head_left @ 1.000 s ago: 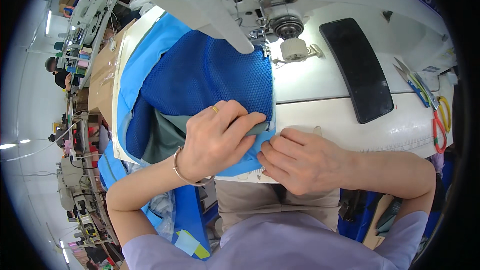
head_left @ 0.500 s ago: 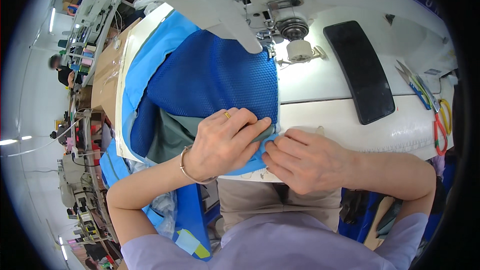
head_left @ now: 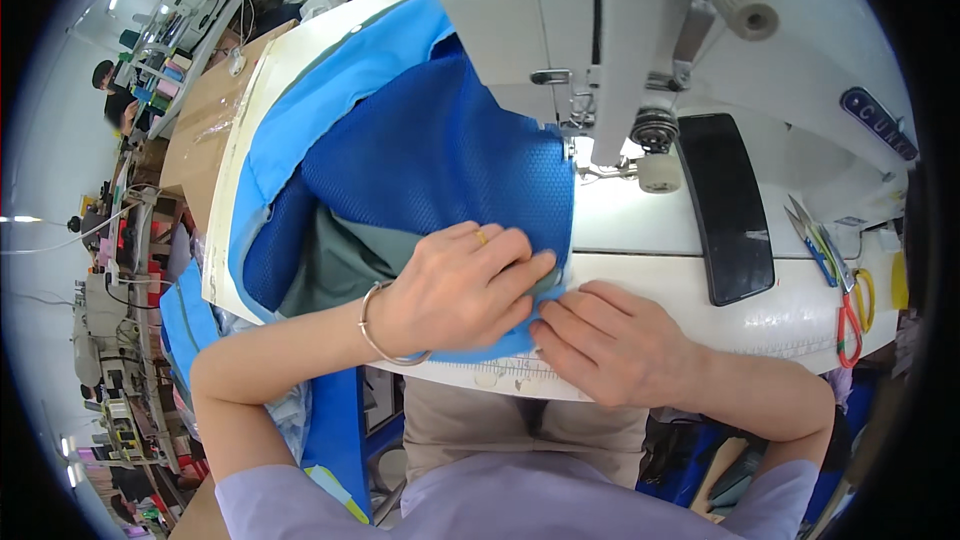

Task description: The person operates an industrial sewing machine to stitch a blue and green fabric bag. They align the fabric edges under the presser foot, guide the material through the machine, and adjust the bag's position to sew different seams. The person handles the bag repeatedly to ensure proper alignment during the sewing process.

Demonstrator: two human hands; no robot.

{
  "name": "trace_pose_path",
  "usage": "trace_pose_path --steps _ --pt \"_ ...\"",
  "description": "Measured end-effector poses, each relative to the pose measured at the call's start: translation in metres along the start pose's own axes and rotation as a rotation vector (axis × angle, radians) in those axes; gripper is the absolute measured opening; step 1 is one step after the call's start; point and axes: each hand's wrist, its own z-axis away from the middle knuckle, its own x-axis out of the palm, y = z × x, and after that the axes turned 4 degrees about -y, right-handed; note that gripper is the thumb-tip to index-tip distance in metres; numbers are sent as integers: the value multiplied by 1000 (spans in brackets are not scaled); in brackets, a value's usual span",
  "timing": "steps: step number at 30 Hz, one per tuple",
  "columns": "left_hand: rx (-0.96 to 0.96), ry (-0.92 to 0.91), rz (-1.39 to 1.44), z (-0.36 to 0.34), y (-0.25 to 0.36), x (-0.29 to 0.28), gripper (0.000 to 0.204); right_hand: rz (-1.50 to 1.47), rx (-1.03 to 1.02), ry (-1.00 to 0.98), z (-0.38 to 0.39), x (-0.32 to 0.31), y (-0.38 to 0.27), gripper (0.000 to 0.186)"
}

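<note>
A dark blue mesh fabric (head_left: 420,150) lies under the presser foot (head_left: 572,148) of a white sewing machine (head_left: 520,30), its right edge running down toward my hands. Light blue cloth (head_left: 300,125) borders the mesh on the left, and a grey-green cloth (head_left: 345,258) shows in a fold below it. My left hand (head_left: 455,285) rests on the near part of the fabric, fingers bent and pinching its edge. Right beside it, my right hand (head_left: 615,340) grips the light blue edge between thumb and fingers. The fingertips hide the exact fold.
A black phone-like slab (head_left: 727,210) lies right of the needle area. Farther right are blue-handled snips (head_left: 815,245) and scissors with red and yellow handles (head_left: 850,325). A printed ruler strip (head_left: 510,370) runs along the table's front edge. Cardboard (head_left: 205,135) adjoins the table's left side.
The whole view has shifted and tilted, so the machine head appears lower and farther right. Both hands keep their hold on the fabric edge, with only slight finger movement.
</note>
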Motion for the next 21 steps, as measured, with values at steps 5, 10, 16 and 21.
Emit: trace_pose_path --steps 5,10,16,21 --pt "31 45 20 -14 -28 7 35 -17 137 4 -5 2 7 38" --pt "-36 -70 -2 -29 -31 -8 41 -69 243 -4 -11 1 11 46" --pt "-169 -48 -21 -33 -23 -41 21 -168 334 8 -19 4 10 39" --pt "-234 -56 47 -40 -13 -38 6 -173 187 27 -9 12 9 21"
